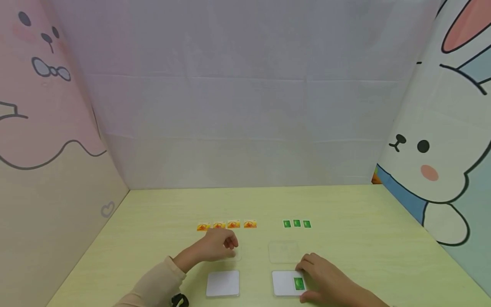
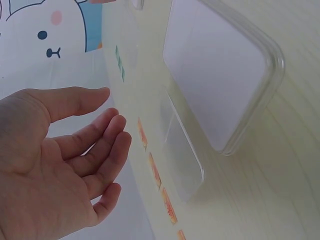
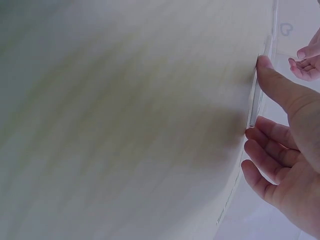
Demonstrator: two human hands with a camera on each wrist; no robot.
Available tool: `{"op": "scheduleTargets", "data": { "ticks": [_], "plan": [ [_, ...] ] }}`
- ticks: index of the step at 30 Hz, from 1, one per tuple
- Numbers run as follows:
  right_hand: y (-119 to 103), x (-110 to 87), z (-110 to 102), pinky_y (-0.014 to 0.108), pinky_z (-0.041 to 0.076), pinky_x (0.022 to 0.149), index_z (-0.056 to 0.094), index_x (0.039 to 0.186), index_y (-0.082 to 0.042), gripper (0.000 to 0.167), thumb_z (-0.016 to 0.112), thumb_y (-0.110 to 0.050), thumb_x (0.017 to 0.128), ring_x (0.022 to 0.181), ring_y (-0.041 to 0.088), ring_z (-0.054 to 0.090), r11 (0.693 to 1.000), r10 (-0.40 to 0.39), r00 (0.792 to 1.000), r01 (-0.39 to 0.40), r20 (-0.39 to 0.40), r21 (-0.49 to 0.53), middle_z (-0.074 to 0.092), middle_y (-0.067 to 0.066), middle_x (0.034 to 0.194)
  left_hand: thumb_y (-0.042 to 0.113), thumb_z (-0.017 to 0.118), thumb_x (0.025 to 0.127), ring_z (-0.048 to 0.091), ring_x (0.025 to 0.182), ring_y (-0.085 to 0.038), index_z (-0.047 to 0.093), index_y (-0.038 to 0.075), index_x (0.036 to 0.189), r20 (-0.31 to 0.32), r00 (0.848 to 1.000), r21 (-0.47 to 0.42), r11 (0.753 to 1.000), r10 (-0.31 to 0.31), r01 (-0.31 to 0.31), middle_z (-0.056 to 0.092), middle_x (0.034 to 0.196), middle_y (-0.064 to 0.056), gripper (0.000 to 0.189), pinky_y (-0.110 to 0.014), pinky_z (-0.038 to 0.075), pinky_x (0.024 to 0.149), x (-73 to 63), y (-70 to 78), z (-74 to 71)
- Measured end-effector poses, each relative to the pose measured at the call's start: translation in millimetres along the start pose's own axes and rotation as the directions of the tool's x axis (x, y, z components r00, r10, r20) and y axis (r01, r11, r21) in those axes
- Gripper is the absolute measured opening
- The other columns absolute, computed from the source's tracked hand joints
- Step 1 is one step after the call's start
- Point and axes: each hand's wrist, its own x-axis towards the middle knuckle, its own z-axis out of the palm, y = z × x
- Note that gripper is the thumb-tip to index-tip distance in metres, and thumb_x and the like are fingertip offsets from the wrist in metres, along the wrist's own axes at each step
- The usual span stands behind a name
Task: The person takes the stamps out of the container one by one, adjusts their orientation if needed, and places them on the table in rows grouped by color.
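Note:
My right hand (image 1: pixel 331 281) holds the right end of a clear plastic case with a white face (image 1: pixel 281 282), thumb on the near edge and fingertips on the far edge. A small green card (image 1: pixel 298 283) lies on that white face, by the fingers. My left hand (image 1: pixel 216 246) hovers above a clear lid (image 2: pixel 182 152), its fingers loosely bent and nothing between them. It partly hides that lid in the head view. Just beyond it, several small orange cards (image 1: pixel 233 224) form a row. A second white-faced case (image 1: pixel 222 283) sits nearer, below the left hand.
Three small green cards (image 1: pixel 297 223) lie in a row at the back right. Another clear lid (image 1: pixel 284 252) lies flat between them and the right case. White cloth (image 1: pixel 245 106) hangs behind the pale yellow table (image 1: pixel 161 213), with printed panels at both sides.

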Motion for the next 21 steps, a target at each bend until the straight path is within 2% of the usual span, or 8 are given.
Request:
{"op": "scheduleTargets", "data": {
  "ticks": [5,10,16,21],
  "plan": [
    [1.1,0.2,0.3,0.027,0.050,0.083,0.064,0.109,-0.016,0.058,0.067,-0.064,0.075,0.089,0.001,0.048,1.000,-0.009,1.000,0.009,0.002,0.018,0.059,-0.011,0.104,0.010,0.071,0.080,0.055,0.076,-0.006,0.066,0.004,0.089,0.010,1.000,0.016,1.000,0.004,-0.005,0.065,0.082,0.001,0.012,-0.021,0.043,0.070,-0.1,7.0,2.4],
    [0.6,1.2,-1.2,0.027,0.050,0.084,0.064,0.110,-0.017,0.061,0.066,-0.066,0.074,0.089,0.001,0.047,0.999,0.013,0.999,-0.014,0.033,0.028,0.059,-0.011,0.105,0.011,0.072,0.081,0.055,0.077,-0.007,0.066,0.005,0.089,0.025,1.000,0.025,1.000,0.002,-0.003,0.065,0.083,0.001,0.012,-0.023,0.043,0.072,-0.4,16.4,3.0],
    [0.2,1.7,-1.6,0.027,0.050,0.084,0.064,0.110,-0.017,0.061,0.068,-0.065,0.074,0.089,0.002,0.048,0.999,0.028,0.999,-0.028,0.041,0.020,0.059,-0.010,0.105,0.013,0.072,0.081,0.058,0.078,-0.009,0.065,0.006,0.089,0.032,0.999,0.059,0.998,0.010,-0.012,0.066,0.084,0.000,0.012,-0.035,0.036,0.085,0.5,23.2,5.1],
    [1.5,1.0,0.0,0.027,0.050,0.084,0.064,0.108,-0.016,0.059,0.068,-0.064,0.074,0.089,0.001,0.048,1.000,0.010,1.000,-0.010,0.025,0.020,0.058,-0.010,0.104,0.013,0.072,0.081,0.058,0.079,-0.010,0.065,0.007,0.089,0.034,0.999,0.053,0.999,0.000,-0.002,0.066,0.083,0.000,0.012,-0.040,0.031,0.087,2.0,28.0,10.3]
  ]
}}
